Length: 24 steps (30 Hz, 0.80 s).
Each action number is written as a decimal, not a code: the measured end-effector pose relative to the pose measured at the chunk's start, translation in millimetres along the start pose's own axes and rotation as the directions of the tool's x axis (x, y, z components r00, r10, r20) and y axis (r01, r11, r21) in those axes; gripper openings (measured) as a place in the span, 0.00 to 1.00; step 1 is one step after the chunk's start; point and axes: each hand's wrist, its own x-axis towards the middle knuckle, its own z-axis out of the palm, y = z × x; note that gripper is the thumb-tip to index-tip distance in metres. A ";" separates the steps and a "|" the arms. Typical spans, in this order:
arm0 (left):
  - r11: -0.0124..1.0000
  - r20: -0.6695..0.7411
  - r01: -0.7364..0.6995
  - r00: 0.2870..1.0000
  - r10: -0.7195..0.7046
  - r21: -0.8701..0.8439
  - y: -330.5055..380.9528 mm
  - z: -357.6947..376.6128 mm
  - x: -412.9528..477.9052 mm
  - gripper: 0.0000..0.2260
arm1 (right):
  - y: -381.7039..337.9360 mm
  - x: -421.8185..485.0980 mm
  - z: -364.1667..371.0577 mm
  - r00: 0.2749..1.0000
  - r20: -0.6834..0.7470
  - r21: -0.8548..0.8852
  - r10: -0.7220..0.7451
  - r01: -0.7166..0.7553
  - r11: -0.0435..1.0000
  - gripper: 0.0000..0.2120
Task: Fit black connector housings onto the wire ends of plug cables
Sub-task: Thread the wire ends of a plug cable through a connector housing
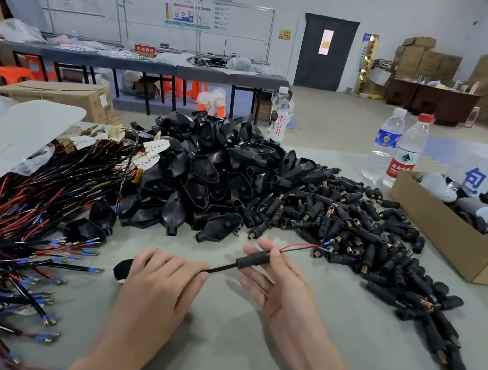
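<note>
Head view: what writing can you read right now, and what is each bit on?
"不合格区": red sign on the far table.
"白开", red, first character unclear: clear bottle.
"农夫山", rest hidden: red-label bottle.
"包": blue, clear sheet.
Wall posters, blue-label bottle: too blurred.

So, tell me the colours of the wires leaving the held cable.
The wires are red and black, blue-tipped; head view.
</note>
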 end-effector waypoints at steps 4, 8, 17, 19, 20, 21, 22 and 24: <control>0.997 -0.030 -0.066 0.997 0.067 0.034 7.8 0.7 2.8 0.13 | 12.2 -4.0 6.7 0.995 0.074 -0.049 0.067 -0.064 0.997 0.14; 1.000 0.013 0.000 1.000 0.000 -0.016 5.5 0.4 0.7 0.14 | 12.0 -2.2 6.5 0.999 0.041 -0.034 0.034 -0.032 0.999 0.13; 0.993 0.063 0.039 0.997 -0.032 -0.111 1.1 2.4 -1.4 0.12 | 13.3 -2.7 8.6 0.999 0.012 -0.038 0.037 -0.036 0.999 0.12; 0.991 0.049 0.054 0.998 -0.048 -0.121 2.5 1.9 -0.9 0.12 | 16.0 -4.2 11.3 0.999 0.039 -0.078 0.030 -0.027 0.997 0.12; 0.990 0.047 0.061 0.997 -0.055 -0.124 3.3 1.5 -0.6 0.11 | 16.8 -4.8 12.0 0.998 0.053 -0.107 0.027 -0.021 0.994 0.12; 0.990 0.048 0.065 0.997 -0.059 -0.127 4.4 1.3 -0.6 0.11 | 17.3 -5.5 12.6 0.997 0.067 -0.135 0.027 -0.018 0.991 0.12; 0.989 0.051 0.068 0.997 -0.062 -0.131 5.5 1.3 -0.8 0.11 | 17.9 -6.2 12.5 0.997 0.078 -0.159 0.029 -0.017 0.987 0.12; 0.986 0.065 0.085 0.995 -0.076 -0.143 7.2 0.9 -0.6 0.11 | 17.5 -6.9 11.4 0.996 0.084 -0.180 0.030 -0.015 0.984 0.11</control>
